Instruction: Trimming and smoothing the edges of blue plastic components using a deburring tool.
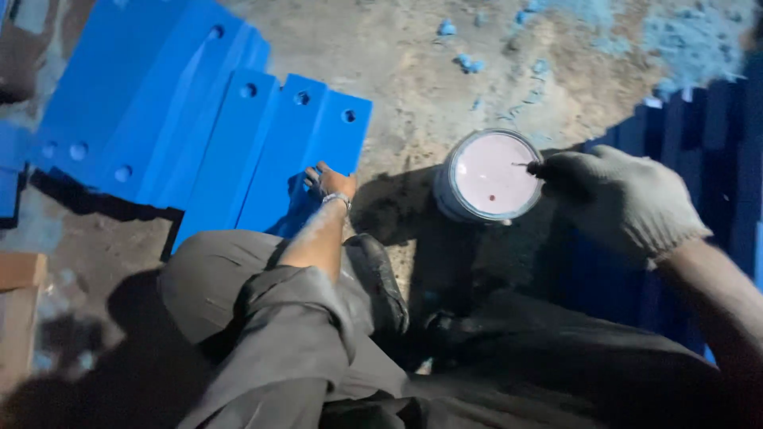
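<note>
The bare left hand (327, 180) rests flat, fingers spread, on a blue painted drilled panel (306, 159) at left, while the gloved right hand (620, 199), grip clamped on a thin stick (526, 166), reaches over the round pale-pink paint can (486, 175) on the dusty floor (413, 71).

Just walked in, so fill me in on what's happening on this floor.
A person crouches over a dusty concrete floor. The gloved right hand holds a thin tool, mostly hidden, over a round open tin of pale pinkish liquid. The bare left hand, a bracelet at its wrist, rests on one of several flat blue-painted panels with drilled holes lying side by side.
</note>
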